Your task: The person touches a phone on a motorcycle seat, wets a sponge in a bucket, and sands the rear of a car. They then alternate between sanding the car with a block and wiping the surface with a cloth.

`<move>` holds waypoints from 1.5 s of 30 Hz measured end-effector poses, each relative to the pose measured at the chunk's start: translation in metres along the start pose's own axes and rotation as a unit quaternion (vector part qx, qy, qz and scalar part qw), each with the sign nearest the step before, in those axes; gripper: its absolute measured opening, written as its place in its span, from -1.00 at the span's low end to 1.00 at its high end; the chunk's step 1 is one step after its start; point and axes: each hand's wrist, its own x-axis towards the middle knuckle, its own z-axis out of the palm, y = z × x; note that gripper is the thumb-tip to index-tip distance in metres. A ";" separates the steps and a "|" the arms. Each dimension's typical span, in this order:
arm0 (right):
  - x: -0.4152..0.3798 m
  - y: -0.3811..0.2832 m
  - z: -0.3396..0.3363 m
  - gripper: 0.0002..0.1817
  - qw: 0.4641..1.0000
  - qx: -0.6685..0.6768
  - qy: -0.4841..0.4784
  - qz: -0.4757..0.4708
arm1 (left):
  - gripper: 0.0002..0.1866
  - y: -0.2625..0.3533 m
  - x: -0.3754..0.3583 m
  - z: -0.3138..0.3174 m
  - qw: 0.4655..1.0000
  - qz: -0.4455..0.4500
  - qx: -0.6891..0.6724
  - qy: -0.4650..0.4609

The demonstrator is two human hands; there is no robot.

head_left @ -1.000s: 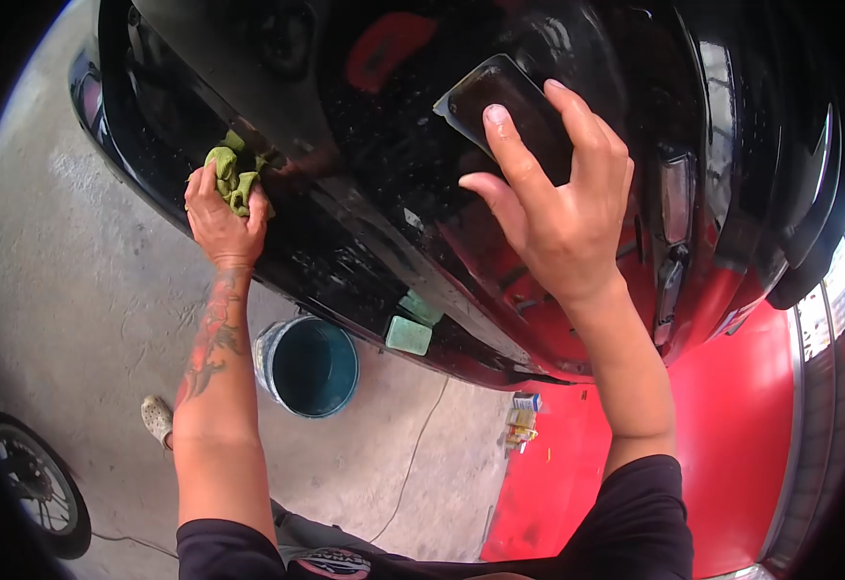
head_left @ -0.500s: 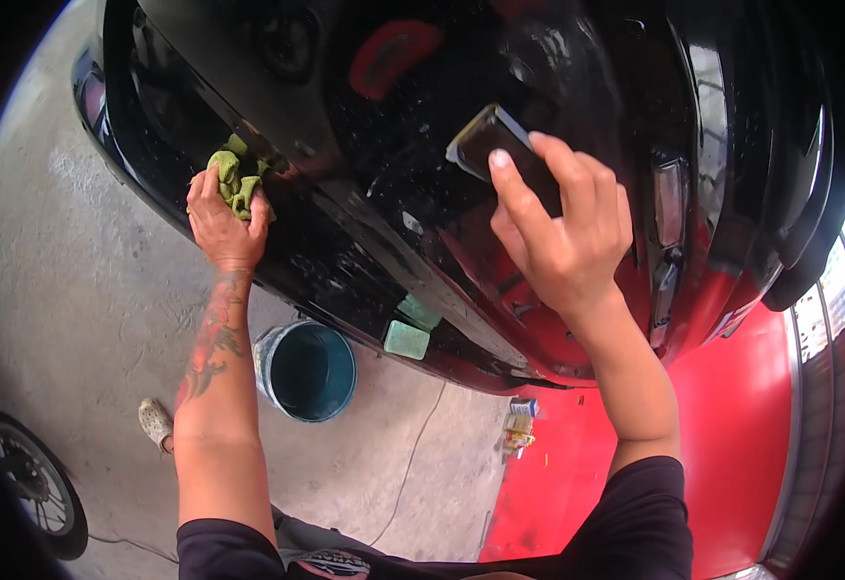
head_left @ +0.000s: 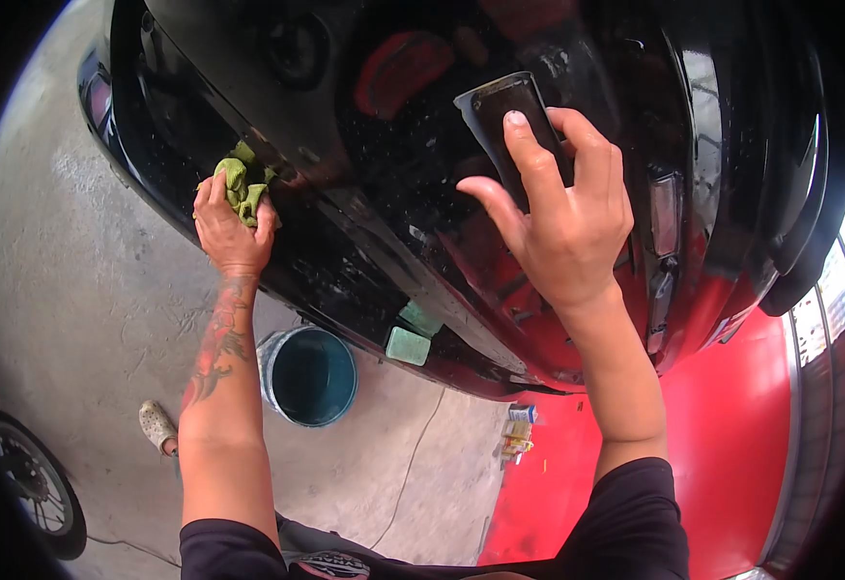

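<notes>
My right hand (head_left: 558,217) presses a flat dark rectangular pad (head_left: 504,111) against the glossy black car body (head_left: 384,145), fingers spread over its lower half. My left hand (head_left: 232,232) grips a crumpled green cloth (head_left: 241,184) and holds it against the car's lower left edge. The black panel is wet with small droplets and reflects red shapes.
A teal bucket (head_left: 311,374) stands on the concrete floor below the car. A pale green sponge (head_left: 409,345) rests on the car's lower rim. Small bottles (head_left: 519,430) sit beside a red surface (head_left: 731,435) at right. A wheel (head_left: 31,483) shows at bottom left, and a shoe (head_left: 157,425) is near it.
My right hand has turned the dark pad and slid it upward on the panel. My left hand with the green cloth has stayed almost in place.
</notes>
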 end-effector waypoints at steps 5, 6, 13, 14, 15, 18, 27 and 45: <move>0.003 0.006 0.004 -0.49 0.999 -0.010 0.029 -0.014 | -0.23 -0.003 -0.002 0.003 1.000 -0.004 -0.002 -0.002; 0.003 0.006 0.004 -0.49 0.999 -0.010 0.034 -0.015 | -0.23 -0.003 -0.001 0.003 1.000 -0.002 -0.003 -0.001; -0.034 -0.018 -0.009 -0.50 0.998 0.031 -0.047 0.003 | -0.27 0.000 -0.001 0.001 1.000 0.000 -0.004 0.001; -0.036 -0.023 -0.005 -0.51 0.998 0.047 -0.036 0.013 | -0.27 -0.001 0.000 0.000 1.000 0.000 -0.003 0.002; -0.034 -0.021 -0.003 -0.50 0.998 0.056 -0.030 0.016 | -0.27 -0.001 0.000 0.000 1.000 0.000 -0.002 0.004; -0.001 -0.010 0.005 -0.53 0.995 0.079 0.010 0.062 | -0.24 -0.002 0.000 0.002 1.000 -0.001 -0.007 0.005; -0.014 -0.038 0.004 -0.56 0.988 0.118 -0.030 0.091 | -0.22 -0.002 -0.001 0.001 1.000 -0.004 -0.005 0.004; -0.007 -0.046 0.012 -0.52 0.982 0.124 0.003 0.141 | -0.25 0.000 0.000 -0.001 1.000 0.004 -0.017 -0.002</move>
